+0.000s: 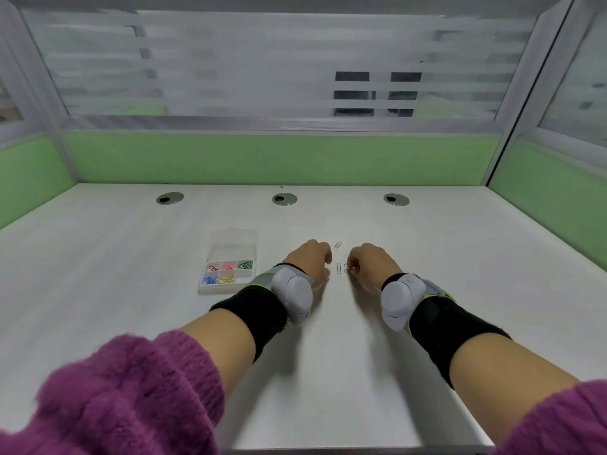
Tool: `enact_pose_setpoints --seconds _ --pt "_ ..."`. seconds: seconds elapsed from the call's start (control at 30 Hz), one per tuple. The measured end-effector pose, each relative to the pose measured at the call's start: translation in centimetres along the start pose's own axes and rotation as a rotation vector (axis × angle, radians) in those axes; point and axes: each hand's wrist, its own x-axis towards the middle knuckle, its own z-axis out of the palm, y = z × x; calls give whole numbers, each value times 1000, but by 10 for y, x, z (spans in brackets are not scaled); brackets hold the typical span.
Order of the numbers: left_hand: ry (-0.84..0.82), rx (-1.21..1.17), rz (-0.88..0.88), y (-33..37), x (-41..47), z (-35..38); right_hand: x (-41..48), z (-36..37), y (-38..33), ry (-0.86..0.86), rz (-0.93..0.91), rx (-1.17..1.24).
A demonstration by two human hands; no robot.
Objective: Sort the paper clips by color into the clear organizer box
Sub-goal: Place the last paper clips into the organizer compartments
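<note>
The clear organizer box (201,281) lies open on the desk left of my hands, lid (234,244) folded back. Its compartments hold red (214,267), pink (229,266), green (246,265), blue (210,280) and yellow (225,281) paper clips. Two silver clips lie loose between my hands, one (337,245) farther away and one (338,268) nearer. My left hand (310,259) rests curled on the desk; whether it holds anything is hidden. My right hand (371,265) pinches a yellow clip (348,269) at its fingertips.
Three round cable grommets (284,199) sit along the back of the white desk (131,257). Green partition panels (279,157) wall in the desk at the back and both sides. Each wrist carries a grey device over a black band.
</note>
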Motion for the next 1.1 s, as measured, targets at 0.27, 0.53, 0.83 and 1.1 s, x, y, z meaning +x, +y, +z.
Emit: enact_pose_setpoints --seconds 0.27,0.53,0.83,1.1 --pt "23 22 -4 -8 3 -6 -1 -3 -2 -40 1 -47" --pt "46 24 -28 -17 16 -19 11 -12 -12 -36 1 -6" --pt "10 80 6 -13 42 -17 36 -11 -15 -40 -15 3" --pt "-29 130 34 -10 48 -10 44 -6 -12 -43 -28 21"
